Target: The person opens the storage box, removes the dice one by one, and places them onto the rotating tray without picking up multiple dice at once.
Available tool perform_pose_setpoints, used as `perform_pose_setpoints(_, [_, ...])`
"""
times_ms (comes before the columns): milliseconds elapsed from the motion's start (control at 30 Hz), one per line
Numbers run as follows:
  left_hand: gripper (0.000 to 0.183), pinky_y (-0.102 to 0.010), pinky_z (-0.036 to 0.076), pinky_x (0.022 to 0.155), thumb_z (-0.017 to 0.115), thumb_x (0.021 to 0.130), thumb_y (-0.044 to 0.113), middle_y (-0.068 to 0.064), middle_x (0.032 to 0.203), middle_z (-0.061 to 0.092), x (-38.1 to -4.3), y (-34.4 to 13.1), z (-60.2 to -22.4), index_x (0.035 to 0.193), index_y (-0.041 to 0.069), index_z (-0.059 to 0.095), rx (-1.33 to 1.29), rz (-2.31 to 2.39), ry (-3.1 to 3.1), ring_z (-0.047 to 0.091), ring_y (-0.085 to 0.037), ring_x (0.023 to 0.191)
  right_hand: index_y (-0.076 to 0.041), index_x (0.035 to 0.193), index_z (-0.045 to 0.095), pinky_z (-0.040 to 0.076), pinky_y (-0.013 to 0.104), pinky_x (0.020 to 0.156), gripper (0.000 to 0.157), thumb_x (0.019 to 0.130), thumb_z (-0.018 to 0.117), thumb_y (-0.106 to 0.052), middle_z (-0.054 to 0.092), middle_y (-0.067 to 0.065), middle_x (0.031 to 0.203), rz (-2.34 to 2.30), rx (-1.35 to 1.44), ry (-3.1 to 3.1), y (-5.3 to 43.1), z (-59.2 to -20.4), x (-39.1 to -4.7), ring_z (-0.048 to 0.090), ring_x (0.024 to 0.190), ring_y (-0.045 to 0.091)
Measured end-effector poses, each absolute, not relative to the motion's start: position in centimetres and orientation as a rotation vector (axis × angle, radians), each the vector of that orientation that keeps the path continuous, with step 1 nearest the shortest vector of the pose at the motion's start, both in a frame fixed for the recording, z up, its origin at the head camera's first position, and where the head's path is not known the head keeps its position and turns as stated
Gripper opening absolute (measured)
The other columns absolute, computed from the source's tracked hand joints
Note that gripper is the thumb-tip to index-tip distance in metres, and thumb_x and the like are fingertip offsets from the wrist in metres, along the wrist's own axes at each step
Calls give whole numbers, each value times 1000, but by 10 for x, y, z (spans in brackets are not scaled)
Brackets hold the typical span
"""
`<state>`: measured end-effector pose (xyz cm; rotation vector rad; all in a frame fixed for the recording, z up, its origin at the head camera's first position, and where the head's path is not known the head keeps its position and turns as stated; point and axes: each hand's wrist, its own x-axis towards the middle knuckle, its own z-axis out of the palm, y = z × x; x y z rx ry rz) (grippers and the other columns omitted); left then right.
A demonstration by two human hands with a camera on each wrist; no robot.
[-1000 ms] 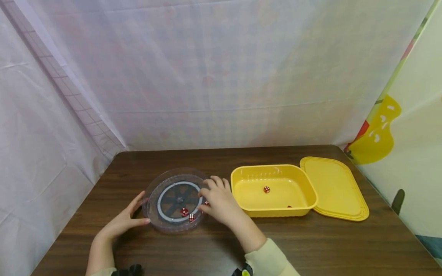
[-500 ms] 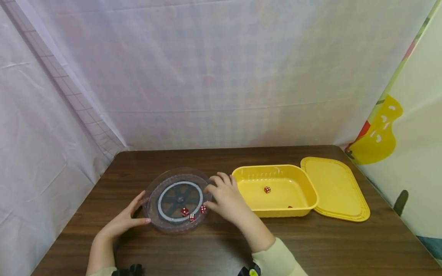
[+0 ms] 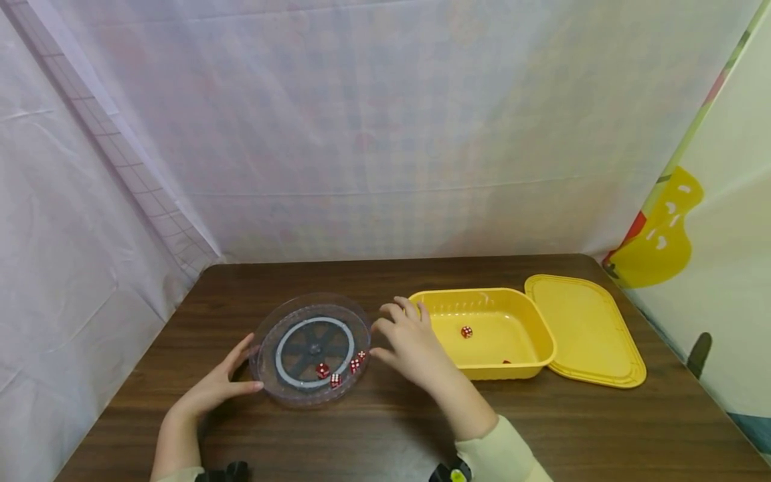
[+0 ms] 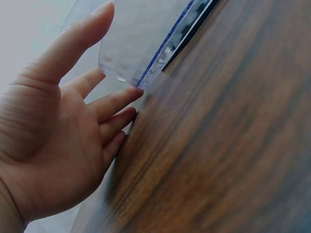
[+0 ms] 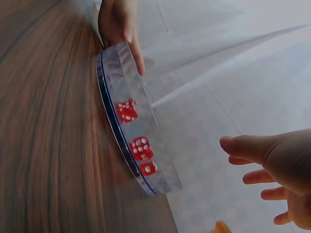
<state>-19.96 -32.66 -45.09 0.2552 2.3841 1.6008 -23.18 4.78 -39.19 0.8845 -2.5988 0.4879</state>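
A round clear plastic dish (image 3: 314, 395) with a dark spoked base stands on the table. Several red dice lie in it toward its right and front, including a die (image 3: 322, 369) near the ring and a die (image 5: 141, 148) seen through the wall in the right wrist view. My left hand (image 3: 211, 385) rests against the dish's left side, fingers and thumb spread along its wall. In the left wrist view the thumb and fingertips (image 4: 138, 92) touch the clear wall. My right hand (image 3: 412, 345) hovers with nothing in it between the dish and the yellow container, fingers loosely bent.
A yellow container (image 3: 415, 296) right of the dish holds a red die (image 3: 466, 332) and another red bit partly hidden by its front wall. Its yellow lid (image 3: 593, 331) lies at the right, partly under the container's edge. White cloth (image 3: 385, 134) hangs behind the table.
My right hand has drawn back to the right from over the dish's right edge, uncovering dice there. My left hand and the dish have stayed in place.
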Motion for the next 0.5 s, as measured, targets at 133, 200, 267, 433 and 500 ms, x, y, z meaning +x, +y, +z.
perform_pose_setpoints(133, [98, -72, -1, 100, 72, 85, 14, -28, 154, 14, -200, -327, -451, 154, 11, 2, 258, 1602, 2385, -2, -47, 139, -15, 98, 71, 24, 65, 102, 29, 77, 81, -33, 57, 12, 121, 468, 867, -2608, 55, -392, -233, 39, 126, 39])
perform_pose_setpoints(200, [98, -72, -1, 101, 72, 85, 14, -28, 154, 14, -200, -327, -451, 154, 11, 2, 261, 1601, 2384, -2, -48, 139, -15, 97, 71, 25, 64, 101, 29, 76, 81, -32, 57, 12, 120, 471, 869, -2594, 59, -392, -233, 39, 126, 41])
perform_pose_setpoints(267, [98, -72, -1, 101, 72, 85, 15, -29, 154, 14, -200, -328, -451, 154, 11, 2, 263, 1598, 2384, -2, -48, 139, -16, 97, 70, 27, 64, 99, 28, 76, 81, -32, 57, 13, 120, 462, 866, -2581, 62, -392, -234, 40, 125, 42])
perform_pose_setpoints(433, [98, -72, -1, 101, 72, 85, 15, -29, 153, 14, -200, -327, -451, 154, 10, 2, 266, 1596, 2384, -1, -48, 139, -16, 97, 70, 28, 62, 99, 29, 77, 81, -32, 57, 12, 120, 432, 844, -2597, 72, -391, -234, 39, 125, 41])
perform_pose_setpoints(500, [98, -72, -1, 101, 72, 86, 15, -29, 153, 13, -200, -328, -451, 154, 10, 1, 267, 1597, 2383, -2, -48, 139, -16, 97, 70, 28, 62, 99, 29, 76, 81, -32, 57, 13, 120, 419, 840, -2599, 76, -390, -234, 40, 124, 40])
